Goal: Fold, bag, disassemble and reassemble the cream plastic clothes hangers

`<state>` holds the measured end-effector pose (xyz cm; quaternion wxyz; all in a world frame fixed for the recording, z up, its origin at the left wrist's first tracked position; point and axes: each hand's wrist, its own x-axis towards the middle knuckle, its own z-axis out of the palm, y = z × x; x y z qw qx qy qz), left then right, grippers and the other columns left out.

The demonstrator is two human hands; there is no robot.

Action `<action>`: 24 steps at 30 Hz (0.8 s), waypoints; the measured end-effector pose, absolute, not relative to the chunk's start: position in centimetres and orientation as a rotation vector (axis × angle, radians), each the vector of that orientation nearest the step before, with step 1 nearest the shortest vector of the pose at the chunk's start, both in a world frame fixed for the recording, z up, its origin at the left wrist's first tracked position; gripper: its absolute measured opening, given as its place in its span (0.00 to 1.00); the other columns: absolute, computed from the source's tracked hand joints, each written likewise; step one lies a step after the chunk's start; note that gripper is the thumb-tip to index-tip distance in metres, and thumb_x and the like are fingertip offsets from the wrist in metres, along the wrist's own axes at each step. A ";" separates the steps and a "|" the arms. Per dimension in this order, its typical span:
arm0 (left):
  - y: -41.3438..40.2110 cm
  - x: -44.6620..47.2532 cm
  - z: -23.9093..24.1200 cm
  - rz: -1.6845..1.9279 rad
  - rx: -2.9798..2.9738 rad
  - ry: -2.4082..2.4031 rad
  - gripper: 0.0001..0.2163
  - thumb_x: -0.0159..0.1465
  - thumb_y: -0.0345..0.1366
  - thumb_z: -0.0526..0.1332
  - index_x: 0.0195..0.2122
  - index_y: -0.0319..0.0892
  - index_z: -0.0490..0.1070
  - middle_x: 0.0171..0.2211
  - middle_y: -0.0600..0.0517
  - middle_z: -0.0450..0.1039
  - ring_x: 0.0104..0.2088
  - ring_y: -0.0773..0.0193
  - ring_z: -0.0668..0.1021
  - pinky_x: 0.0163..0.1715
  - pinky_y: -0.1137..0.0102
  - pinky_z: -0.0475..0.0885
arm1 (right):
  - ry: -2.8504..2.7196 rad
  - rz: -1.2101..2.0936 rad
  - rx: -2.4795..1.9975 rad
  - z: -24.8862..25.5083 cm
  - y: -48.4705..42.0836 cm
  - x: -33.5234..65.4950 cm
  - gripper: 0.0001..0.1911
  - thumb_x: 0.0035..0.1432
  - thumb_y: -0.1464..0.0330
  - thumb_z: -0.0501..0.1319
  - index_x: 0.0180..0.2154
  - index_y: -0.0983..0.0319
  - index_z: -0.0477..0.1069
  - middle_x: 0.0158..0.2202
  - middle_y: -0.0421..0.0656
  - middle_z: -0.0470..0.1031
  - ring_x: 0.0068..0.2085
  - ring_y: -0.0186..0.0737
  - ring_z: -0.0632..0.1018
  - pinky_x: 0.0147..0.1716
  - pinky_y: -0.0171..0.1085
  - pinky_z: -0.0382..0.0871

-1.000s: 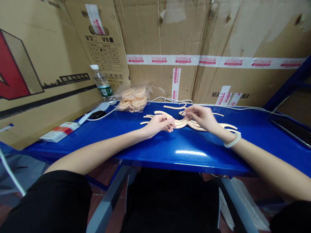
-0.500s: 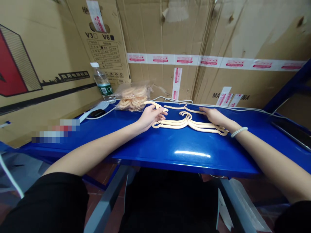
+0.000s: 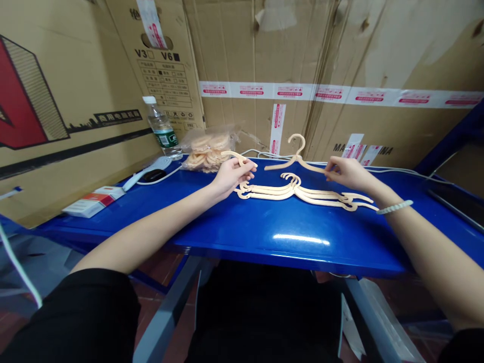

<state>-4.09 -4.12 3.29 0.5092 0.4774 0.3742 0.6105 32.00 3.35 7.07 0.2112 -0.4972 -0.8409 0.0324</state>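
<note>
My right hand (image 3: pixel 347 172) pinches one arm of a small cream plastic hanger (image 3: pixel 296 156) and holds it upright above the blue table (image 3: pixel 287 232), hook pointing up. My left hand (image 3: pixel 230 176) is closed on a curved cream hanger piece (image 3: pixel 236 157) lifted just off the table. Between my hands a stack of several cream hangers (image 3: pixel 302 193) lies flat on the table, hooks together at the middle.
A clear bag of cream parts (image 3: pixel 207 147), a water bottle (image 3: pixel 162 129) and a white handheld device with a cable (image 3: pixel 149 170) sit at the back left. A small red and white box (image 3: pixel 93 200) lies left. Cardboard boxes (image 3: pixel 264 65) wall in the back.
My right hand has lifted one hanger from the table and stood it upright. My left hand keeps its curved piece raised. The stack of hangers lies as it did half a second ago.
</note>
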 end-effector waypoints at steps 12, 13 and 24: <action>-3.5 -4.9 3.1 1.333 1.091 0.720 0.06 0.63 0.27 0.70 0.35 0.36 0.73 0.39 0.49 0.77 0.36 0.66 0.81 0.40 0.70 0.77 | -2.273 0.504 -1.113 10.1 0.1 33.0 0.19 0.52 0.58 0.68 0.40 0.65 0.80 0.38 0.51 0.83 0.41 0.54 0.81 0.49 0.50 0.76; -3.5 -4.9 3.1 1.310 1.078 0.705 0.06 0.64 0.26 0.70 0.35 0.36 0.73 0.40 0.48 0.78 0.38 0.64 0.82 0.41 0.68 0.78 | -2.279 0.499 -1.111 10.1 0.0 33.0 0.19 0.51 0.58 0.68 0.40 0.65 0.81 0.39 0.51 0.83 0.41 0.54 0.81 0.50 0.50 0.76; -4.1 -4.4 3.7 1.246 0.995 0.764 0.09 0.65 0.21 0.62 0.30 0.38 0.67 0.37 0.47 0.79 0.31 0.66 0.81 0.38 0.68 0.78 | -2.266 0.440 -1.055 10.3 -0.7 32.4 0.17 0.53 0.57 0.69 0.39 0.64 0.81 0.39 0.51 0.83 0.43 0.54 0.81 0.49 0.49 0.77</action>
